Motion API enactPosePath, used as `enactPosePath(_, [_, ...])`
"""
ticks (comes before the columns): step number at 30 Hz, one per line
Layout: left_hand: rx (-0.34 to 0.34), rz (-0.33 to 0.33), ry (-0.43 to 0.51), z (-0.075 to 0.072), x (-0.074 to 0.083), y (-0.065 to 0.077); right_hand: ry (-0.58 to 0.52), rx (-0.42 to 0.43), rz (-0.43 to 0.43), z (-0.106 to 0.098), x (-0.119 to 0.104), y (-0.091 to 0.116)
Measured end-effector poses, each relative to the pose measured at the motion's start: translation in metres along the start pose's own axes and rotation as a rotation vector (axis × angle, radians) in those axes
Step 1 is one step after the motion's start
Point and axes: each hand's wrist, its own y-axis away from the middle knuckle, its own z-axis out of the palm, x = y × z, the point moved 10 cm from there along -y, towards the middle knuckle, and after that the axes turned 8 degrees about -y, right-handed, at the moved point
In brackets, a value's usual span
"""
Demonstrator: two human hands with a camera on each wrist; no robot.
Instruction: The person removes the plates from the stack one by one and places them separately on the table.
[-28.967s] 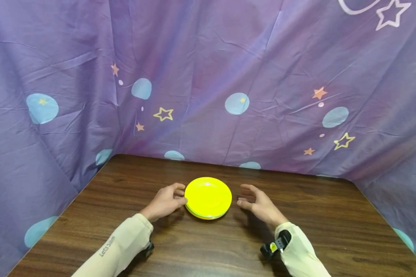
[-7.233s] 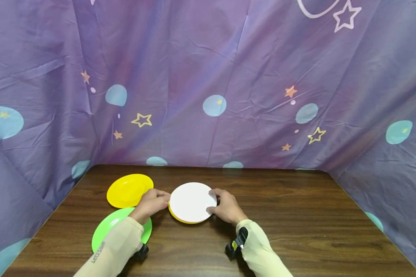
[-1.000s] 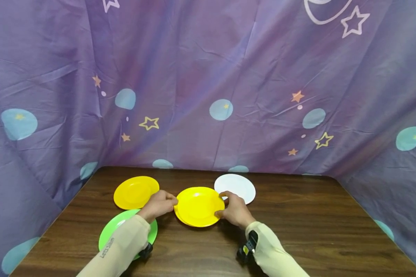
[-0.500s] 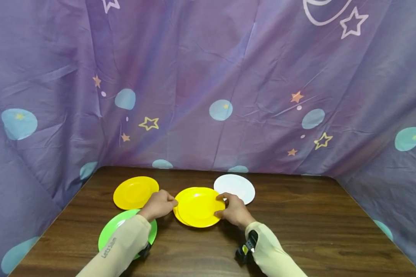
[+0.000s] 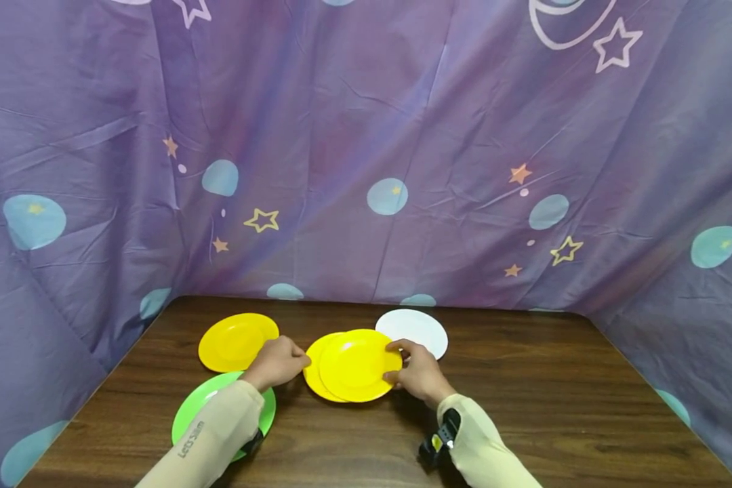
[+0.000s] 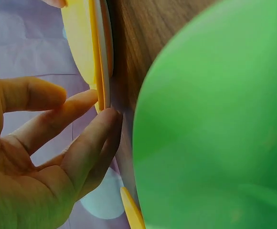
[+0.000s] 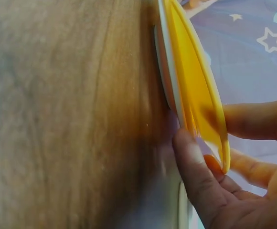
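My right hand point(image 5: 421, 371) pinches the right rim of a yellow plate point(image 5: 358, 366). In the right wrist view its thumb and fingers are on either side of that plate's rim point(image 7: 226, 157), which is tilted up from the plates beneath. Under it, offset to the left, lies another yellow plate point(image 5: 314, 377) at the top of a stack. Beside the stack's left edge, my left hand point(image 5: 277, 362) touches the rim with its fingertips. The left wrist view shows its thumb point(image 6: 38, 94) apart from the plates, and a white plate edge point(image 6: 105, 71) lower in the stack.
A yellow-orange plate point(image 5: 232, 342) lies at the back left. In front of it sits a green plate point(image 5: 189, 407), partly hidden under the left sleeve point(image 5: 219, 427). Behind the right hand a white plate point(image 5: 417, 329) lies on the brown wooden table point(image 5: 555, 393). A purple curtain point(image 5: 317, 102) hangs behind.
The held yellow plate has slid right across the stack, uncovering more of the yellow plate beneath. Earlier, the green and white plates left the stack for the table. The left hand barely moves lately.
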Motion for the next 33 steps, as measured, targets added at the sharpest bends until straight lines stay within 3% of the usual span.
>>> enactPosePath(6, [-0.01, 0.003, 0.007, 0.001, -0.002, 0.0, -0.097, 0.007, 0.022, -0.01, 0.003, 0.003])
enactPosePath(13, [-0.017, -0.017, -0.014, 0.002, -0.005, -0.001, -0.181, -0.061, 0.064, -0.017, 0.013, 0.006])
enactPosePath(33, [-0.085, -0.011, -0.032, 0.006, 0.001, -0.004, -0.228, -0.104, 0.12, -0.052, 0.025, 0.023])
